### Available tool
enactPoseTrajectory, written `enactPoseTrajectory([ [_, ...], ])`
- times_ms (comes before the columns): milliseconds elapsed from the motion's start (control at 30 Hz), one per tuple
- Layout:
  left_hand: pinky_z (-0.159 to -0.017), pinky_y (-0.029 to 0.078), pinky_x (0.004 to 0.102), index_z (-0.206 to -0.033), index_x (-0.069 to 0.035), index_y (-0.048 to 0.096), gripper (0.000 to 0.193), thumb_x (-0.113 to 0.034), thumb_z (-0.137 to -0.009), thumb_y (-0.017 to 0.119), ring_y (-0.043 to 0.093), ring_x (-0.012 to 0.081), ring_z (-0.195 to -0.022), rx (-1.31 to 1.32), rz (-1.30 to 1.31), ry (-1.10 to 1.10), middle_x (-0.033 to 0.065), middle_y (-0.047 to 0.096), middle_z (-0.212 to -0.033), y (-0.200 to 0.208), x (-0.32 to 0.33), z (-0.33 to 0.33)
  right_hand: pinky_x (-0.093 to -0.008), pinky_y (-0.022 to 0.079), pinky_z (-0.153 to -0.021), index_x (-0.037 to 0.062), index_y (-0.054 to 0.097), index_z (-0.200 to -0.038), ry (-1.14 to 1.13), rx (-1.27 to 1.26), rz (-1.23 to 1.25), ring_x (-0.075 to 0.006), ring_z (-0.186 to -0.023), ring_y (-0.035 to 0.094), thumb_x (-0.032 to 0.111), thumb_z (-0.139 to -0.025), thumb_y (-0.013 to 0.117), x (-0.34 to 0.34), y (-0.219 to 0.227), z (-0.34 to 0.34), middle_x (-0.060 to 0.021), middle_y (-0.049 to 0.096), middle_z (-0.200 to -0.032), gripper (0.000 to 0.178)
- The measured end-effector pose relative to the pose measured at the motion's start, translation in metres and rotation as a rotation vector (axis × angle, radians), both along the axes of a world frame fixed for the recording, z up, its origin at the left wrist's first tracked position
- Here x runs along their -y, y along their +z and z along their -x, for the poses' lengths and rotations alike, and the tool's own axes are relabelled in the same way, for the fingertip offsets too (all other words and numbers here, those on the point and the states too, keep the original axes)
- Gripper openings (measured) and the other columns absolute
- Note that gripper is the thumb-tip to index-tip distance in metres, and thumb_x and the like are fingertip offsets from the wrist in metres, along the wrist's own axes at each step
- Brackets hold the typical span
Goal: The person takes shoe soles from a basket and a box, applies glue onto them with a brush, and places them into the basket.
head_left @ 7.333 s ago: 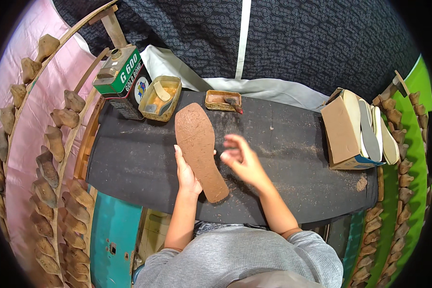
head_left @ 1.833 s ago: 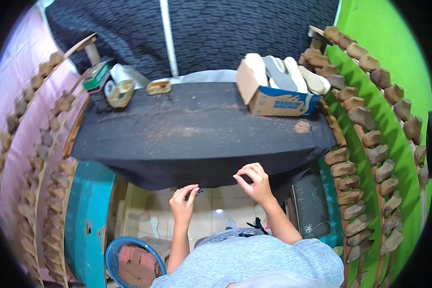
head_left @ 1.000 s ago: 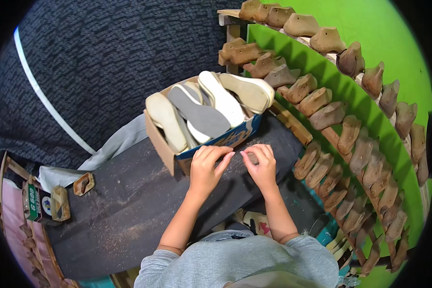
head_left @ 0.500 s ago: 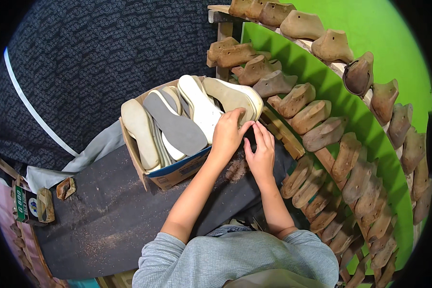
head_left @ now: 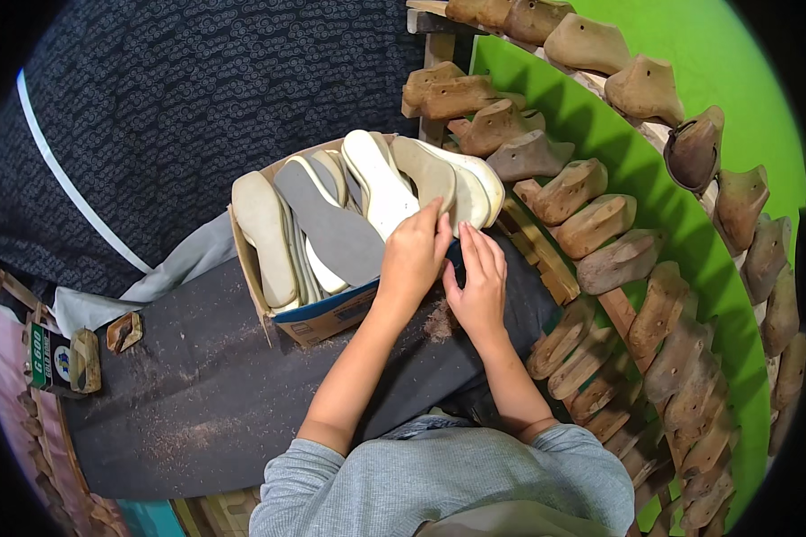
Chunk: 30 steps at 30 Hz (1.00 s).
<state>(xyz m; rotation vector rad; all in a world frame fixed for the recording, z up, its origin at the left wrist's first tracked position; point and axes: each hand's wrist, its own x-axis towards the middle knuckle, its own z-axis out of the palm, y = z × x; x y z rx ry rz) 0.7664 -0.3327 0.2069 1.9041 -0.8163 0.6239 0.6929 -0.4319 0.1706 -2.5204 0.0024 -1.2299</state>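
My left hand (head_left: pixel 414 255) rests on the cream insoles at the right end of the cardboard box (head_left: pixel 318 315), its fingers (head_left: pixel 432 225) bent over the rim of one cream insole (head_left: pixel 385 188); I cannot tell whether they actually pinch it. My right hand (head_left: pixel 479 286) is just beside it, fingers straight and together, flat against the box's right end, holding nothing that I can see. The box sits at the right end of the dark bench (head_left: pixel 206 385), and I count about six insoles standing in it: one grey insole (head_left: pixel 331 224) among cream ones, though those at the back overlap. On the green rack (head_left: pixel 681 224) to my right I count more than twenty wooden shoe lasts (head_left: pixel 591 224). A green tin (head_left: pixel 49 358) and a small brown block (head_left: pixel 123 331) lie at the bench's far left.

Half a second ago my hands were on the same spot; the view has swung slightly, and my left fingers now sit a little further over the insole.
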Motion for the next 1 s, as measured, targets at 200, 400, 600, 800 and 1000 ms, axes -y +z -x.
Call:
enactPoseTrajectory([
  [200,-0.065,0.054,0.0335,-0.112,0.005,0.061,0.026,-0.012,-0.094,0.054,0.067,0.0174,-0.07,-0.055,0.325,0.267,0.0152,0.068,-0.081,0.047,-0.056,0.02,-0.0392,0.036,-0.1,0.0033,0.051,-0.13,0.041,0.043,-0.013,-0.0297,-0.116,0.05,0.008,-0.076,0.067,-0.011,0.009,-0.002,-0.012,0.055,-0.127,0.057],
  [400,-0.07,0.055,0.0241,-0.114,0.006,0.058,0.033,-0.022,-0.099,0.048,0.065,0.0122,-0.081,-0.331,0.996,-0.005,0.0094,0.066,-0.096,0.045,-0.146,0.043,-0.0421,0.034,-0.101,0.0064,0.048,-0.133,0.208,0.239,-0.035,-0.0336,-0.121,0.045,0.017,-0.077,0.073,-0.039,0.016,-0.005,-0.0148,0.046,-0.136,0.063],
  [600,-0.067,0.053,0.0218,-0.109,0.006,0.059,0.03,-0.019,-0.099,0.048,0.063,0.0088,-0.077,-0.313,1.132,0.136,0.0064,0.065,-0.093,0.003,-0.247,0.094,-0.0437,0.032,-0.102,0.0129,0.053,-0.129,0.449,0.325,0.01,-0.0345,-0.126,0.038,0.022,-0.072,0.078,-0.092,0.02,-0.004,-0.0124,0.043,-0.138,0.063],
  [800,-0.072,0.053,0.0239,-0.104,0.004,0.06,0.026,-0.019,-0.098,0.049,0.063,0.0106,-0.082,-0.339,1.219,0.299,0.0074,0.066,-0.095,-0.028,-0.315,0.142,-0.0453,0.035,-0.101,0.0303,0.065,-0.114,0.93,0.123,0.173,-0.0329,-0.124,0.042,0.032,-0.062,0.083,-0.171,0.023,0.011,-0.0098,0.044,-0.138,0.055],
  [1000,-0.086,0.05,0.0294,-0.112,0.003,0.057,0.034,-0.027,-0.097,0.05,0.062,0.0153,-0.095,-0.391,1.369,0.373,0.0092,0.064,-0.105,-0.048,-0.397,0.195,-0.0386,0.043,-0.087,0.0305,0.067,-0.114,1.187,-0.143,0.119,-0.0261,-0.107,0.055,0.021,-0.068,0.077,-0.275,0.008,0.037,-0.0081,0.054,-0.128,0.049],
])
